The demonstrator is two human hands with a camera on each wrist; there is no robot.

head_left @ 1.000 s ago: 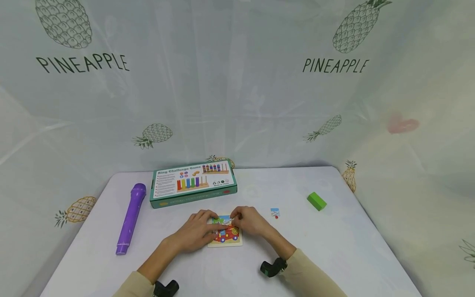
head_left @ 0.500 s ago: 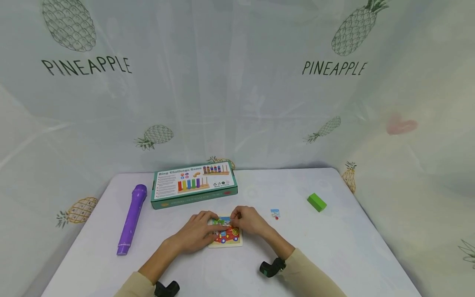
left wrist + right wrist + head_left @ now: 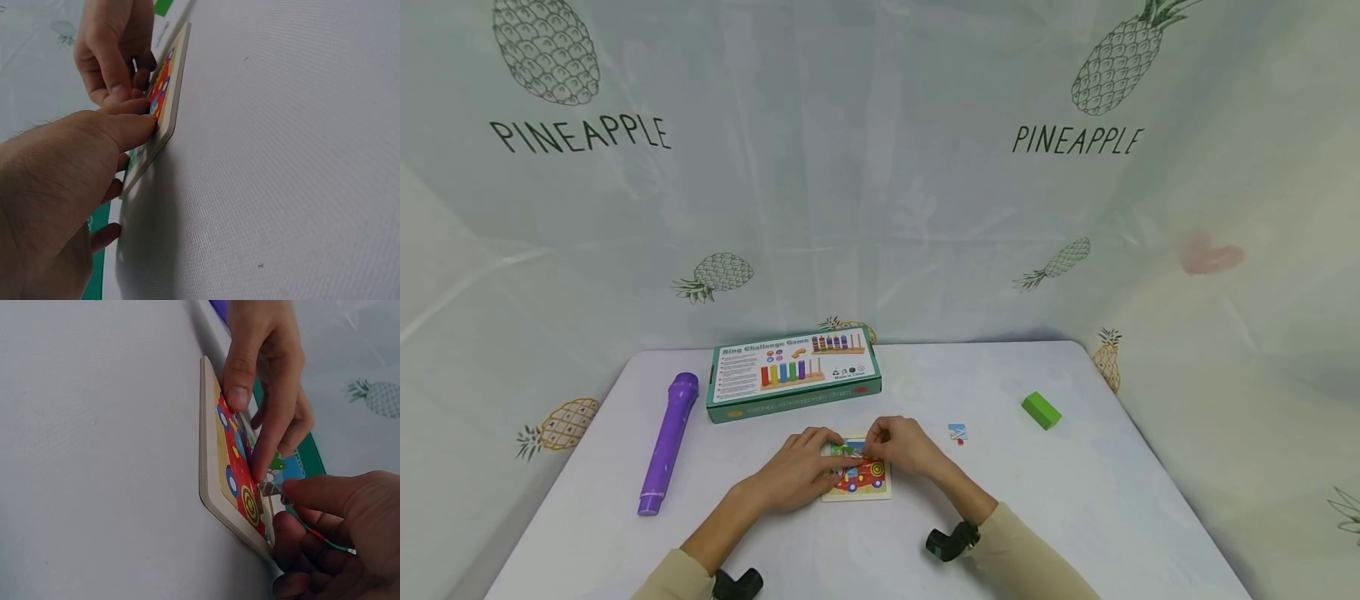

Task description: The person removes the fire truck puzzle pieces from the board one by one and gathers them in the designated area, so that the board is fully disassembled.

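Note:
A small wooden jigsaw puzzle [image 3: 863, 482] with a red fire truck lies on the table in front of me. My left hand [image 3: 797, 468] rests on its left part, the index finger reaching across the picture and the thumb on the truck. From the right, my right hand [image 3: 904, 444] pinches a small puzzle piece [image 3: 271, 489] with a grey ladder print between thumb and fingers. That piece sits at the truck's upper edge, beside the left index fingertip. A loose blue puzzle piece [image 3: 957, 432] lies to the right of the board.
Behind the hands stands a green and white Ring Challenge Game box [image 3: 793, 375]. A purple microphone-shaped tube [image 3: 668, 444] lies at the left, and a green block [image 3: 1041, 410] at the right. A pineapple-print curtain [image 3: 880, 183] hangs behind the table.
Both hands keep nearly the same places on the puzzle. The head view has shifted slightly, so things sit a little lower in it.

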